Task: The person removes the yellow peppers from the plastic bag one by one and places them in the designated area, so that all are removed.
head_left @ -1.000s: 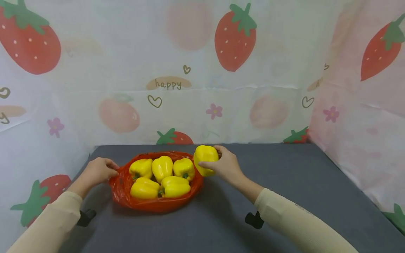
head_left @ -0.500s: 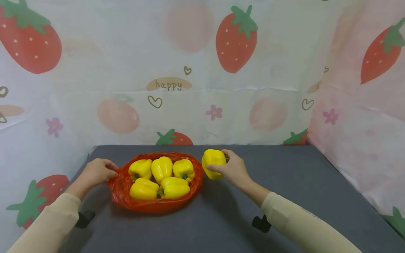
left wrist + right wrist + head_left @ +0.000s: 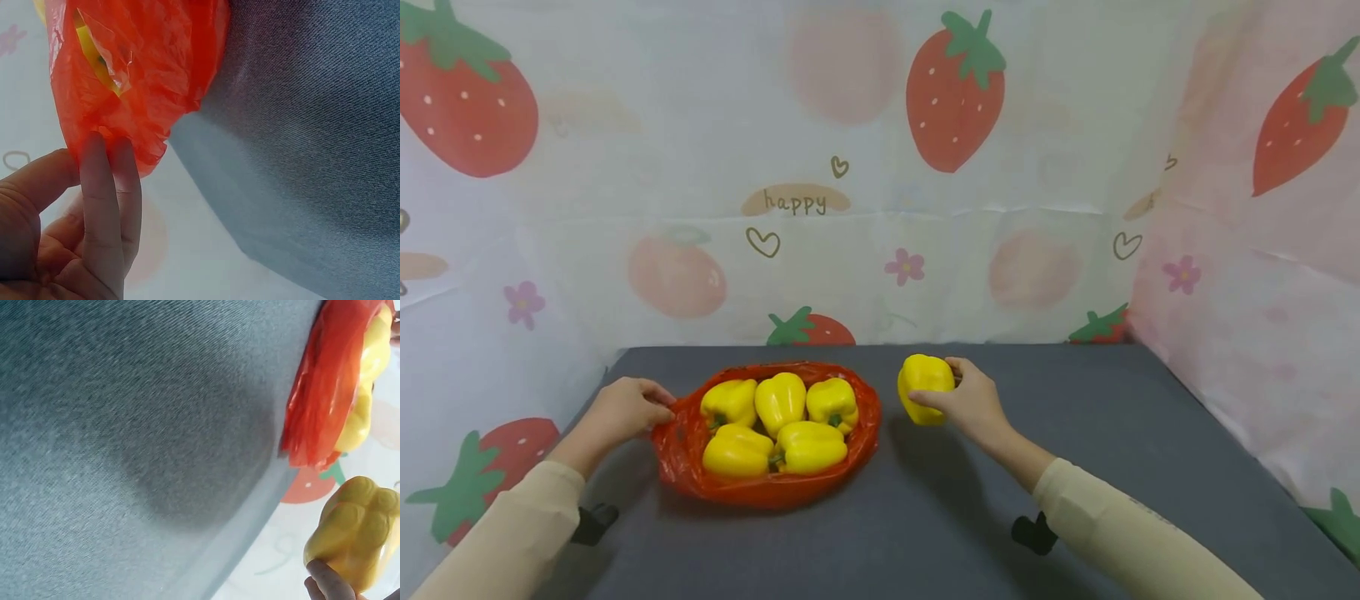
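Observation:
A red plastic bag (image 3: 775, 497) lies spread on the grey table with several yellow bell peppers (image 3: 811, 447) inside its opening. My left hand (image 3: 625, 415) pinches the bag's left edge; the left wrist view shows thumb and fingertips (image 3: 94, 147) at the crumpled red plastic. To the right of the bag, my right hand (image 3: 972, 402) grips one more yellow bell pepper (image 3: 925, 387) above the table, its shadow falling below. In the right wrist view this held pepper (image 3: 356, 531) shows its lobed end, fingertips against its side.
The grey table (image 3: 820, 558) reaches back to a hanging cloth (image 3: 865, 150) printed with strawberries, hearts and flowers. The same cloth runs along the left and right sides. A dark object (image 3: 1034, 533) shows at the right sleeve, another (image 3: 595, 525) at the left.
My right hand has moved right with its bell pepper, from the bag's right rim to a spot apart from it. My left hand keeps its hold on the bag's edge.

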A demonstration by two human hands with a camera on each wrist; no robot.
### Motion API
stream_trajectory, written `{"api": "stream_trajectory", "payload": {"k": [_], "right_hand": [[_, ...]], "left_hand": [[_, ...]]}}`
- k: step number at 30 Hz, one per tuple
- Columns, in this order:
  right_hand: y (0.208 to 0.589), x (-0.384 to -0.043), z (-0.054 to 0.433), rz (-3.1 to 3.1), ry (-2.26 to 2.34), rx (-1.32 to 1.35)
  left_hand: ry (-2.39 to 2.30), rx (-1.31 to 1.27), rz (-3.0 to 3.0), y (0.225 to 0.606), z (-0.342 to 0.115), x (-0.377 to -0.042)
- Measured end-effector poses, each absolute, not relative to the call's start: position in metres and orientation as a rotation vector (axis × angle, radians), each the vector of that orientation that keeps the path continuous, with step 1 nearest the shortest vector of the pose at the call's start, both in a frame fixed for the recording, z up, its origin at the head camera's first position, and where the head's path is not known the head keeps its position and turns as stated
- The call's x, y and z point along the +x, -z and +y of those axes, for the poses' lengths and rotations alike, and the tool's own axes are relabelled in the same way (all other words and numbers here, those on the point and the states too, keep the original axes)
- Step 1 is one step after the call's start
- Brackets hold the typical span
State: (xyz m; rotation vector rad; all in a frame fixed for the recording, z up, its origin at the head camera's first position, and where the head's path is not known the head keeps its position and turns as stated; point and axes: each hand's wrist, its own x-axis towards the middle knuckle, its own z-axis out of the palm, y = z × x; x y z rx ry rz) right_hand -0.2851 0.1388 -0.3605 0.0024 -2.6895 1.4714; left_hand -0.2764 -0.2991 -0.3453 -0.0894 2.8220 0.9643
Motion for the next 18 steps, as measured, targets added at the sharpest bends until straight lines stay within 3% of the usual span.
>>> {"api": "stream_trajectory", "payload": {"k": [18], "right_hand": [[0.368, -0.293, 0.163, -2.724, -1.396, -0.024]], "left_hand": [[-0.979, -0.077, 2.836, 0.347, -0.301, -0.28]]}}
